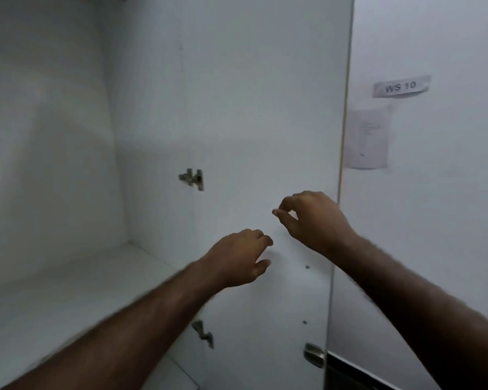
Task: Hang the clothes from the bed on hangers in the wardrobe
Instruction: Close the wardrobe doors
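The white wardrobe (54,136) stands open in front of me, with its door (251,108) swung out to the right. Both my hands are raised in front of the door's inner face. My left hand (237,260) hangs with loosely curled fingers and holds nothing. My right hand (310,218) is a little higher and to the right, fingertips drawn together near the thumb, with nothing visible between them. No clothes, hangers or bed are in view.
A white shelf (68,291) runs along the wardrobe's lower left. Two metal hinges (192,178) (203,332) join the door to the carcass. A metal handle (314,354) sits at the door's lower edge. On the wall to the right hang a "WS 10" label (400,86) and a paper sheet (368,137).
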### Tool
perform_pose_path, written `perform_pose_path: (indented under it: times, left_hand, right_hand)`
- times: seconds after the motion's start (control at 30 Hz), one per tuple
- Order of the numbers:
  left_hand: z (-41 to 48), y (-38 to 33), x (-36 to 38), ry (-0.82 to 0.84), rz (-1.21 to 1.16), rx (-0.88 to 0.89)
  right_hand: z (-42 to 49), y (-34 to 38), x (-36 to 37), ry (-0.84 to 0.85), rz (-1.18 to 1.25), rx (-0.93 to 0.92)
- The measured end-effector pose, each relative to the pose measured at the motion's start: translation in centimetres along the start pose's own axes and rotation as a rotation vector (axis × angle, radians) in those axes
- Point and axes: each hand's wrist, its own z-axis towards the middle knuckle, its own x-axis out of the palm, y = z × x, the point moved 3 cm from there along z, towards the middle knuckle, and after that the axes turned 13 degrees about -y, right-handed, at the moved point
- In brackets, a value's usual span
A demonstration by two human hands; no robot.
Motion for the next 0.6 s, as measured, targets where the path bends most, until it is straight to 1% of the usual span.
perform_pose_path:
  times: [0.07, 0.13, 0.2, 0.23, 0.27, 0.3, 0.33, 0.37, 0.4, 0.43, 0.47, 0.53, 0.6]
  left_hand:
    - [0.7, -2.4, 2.0, -0.042, -0.03, 0.013]
    - [1.1, -4.1, 3.8, -0.06, -0.052, 0.024]
    - [1.2, -5.3, 5.2, -0.062, -0.049, 0.06]
    - [1.2, -5.7, 5.8, -0.056, -0.043, 0.083]
    - [1.0, -6.2, 6.5, -0.041, -0.042, 0.098]
    - [0.7, -6.5, 7.1, -0.028, -0.047, 0.1]
    - [0.4, -6.7, 7.7, -0.011, -0.063, 0.091]
    - [0.0, -7.1, 8.5, 0.01, -0.084, 0.069]
    - [-0.3, -7.3, 9.1, 0.026, -0.108, 0.042]
    - [-0.7, -7.6, 9.8, 0.044, -0.137, 0.009]
    - [-1.0, -7.8, 10.3, 0.059, -0.166, -0.026]
    - [-1.7, -8.2, 11.3, 0.066, -0.23, -0.093]
    - [-2.7, -8.7, 12.1, 0.057, -0.321, -0.203]
  right_hand:
    - [-1.9, -2.1, -1.0, -0.14, 0.054, -0.033]
    - [-3.8, -4.0, -1.5, -0.361, 0.115, 0.006]
    - [-5.5, -5.7, -1.5, -0.572, 0.173, 0.129]
    - [-6.1, -6.4, -1.2, -0.643, 0.213, 0.21]
    - [-6.9, -7.1, -0.8, -0.672, 0.279, 0.306]
    - [-7.4, -7.5, -0.4, -0.659, 0.377, 0.42]
    - [-7.9, -8.0, 0.3, -0.598, 0.49, 0.538]
    - [-8.5, -8.3, 1.1, -0.502, 0.6, 0.651]
    - [-8.9, -8.5, 1.8, -0.408, 0.699, 0.725]
    - [-9.5, -8.7, 2.4, -0.331, 0.787, 0.762]
    - [-9.8, -8.9, 2.7, -0.288, 0.863, 0.773]
    - [-10.2, -9.2, 2.7, -0.249, 0.988, 0.804]
    - [-10.3, -9.4, 2.3, -0.209, 1.061, 0.847]
